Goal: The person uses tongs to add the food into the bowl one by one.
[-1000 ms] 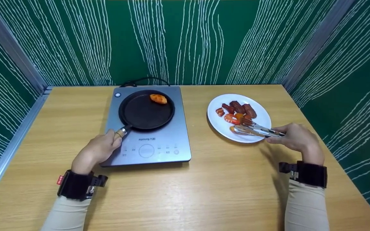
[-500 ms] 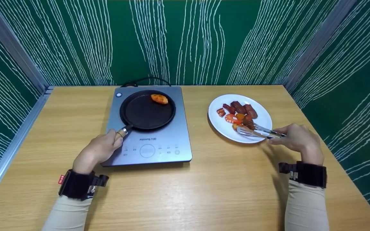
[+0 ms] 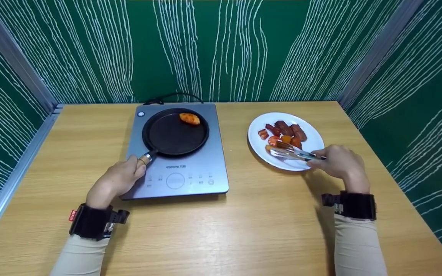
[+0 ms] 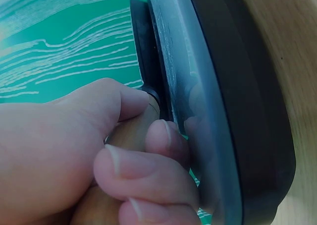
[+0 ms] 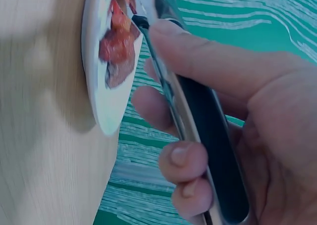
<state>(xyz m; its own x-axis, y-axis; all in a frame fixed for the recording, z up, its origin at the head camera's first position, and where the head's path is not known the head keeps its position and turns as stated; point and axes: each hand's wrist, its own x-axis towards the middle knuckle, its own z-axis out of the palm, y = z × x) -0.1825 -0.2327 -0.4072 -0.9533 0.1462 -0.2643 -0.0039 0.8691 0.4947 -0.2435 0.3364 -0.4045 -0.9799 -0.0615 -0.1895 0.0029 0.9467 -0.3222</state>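
Note:
My left hand [image 3: 117,176] grips the wooden handle [image 3: 143,160] of a black frying pan [image 3: 167,134]. In the left wrist view its fingers [image 4: 148,178] curl round the handle [image 4: 133,131]. One browned orange food piece [image 3: 189,119] lies at the pan's far right. My right hand [image 3: 338,163] holds metal tongs [image 3: 301,154] with dark grips [image 5: 208,136] low over a white plate [image 3: 314,138]. The tong tips are at a yellow-orange piece [image 3: 269,148] near the plate's front; whether they pinch it I cannot tell.
The pan sits on a silver induction cooker [image 3: 205,165], whose black cord [image 3: 177,93] runs behind it. Several dark brown meat pieces [image 3: 283,128], a small bacon-like piece [image 3: 263,133] and a red-orange shrimp [image 3: 274,140] share the plate. Green patterned walls surround the wooden table [image 3: 244,230].
My right hand and the tongs have moved left across the plate, and the yellow-orange piece at the tips now lies further left. The left hand keeps its grip on the pan handle.

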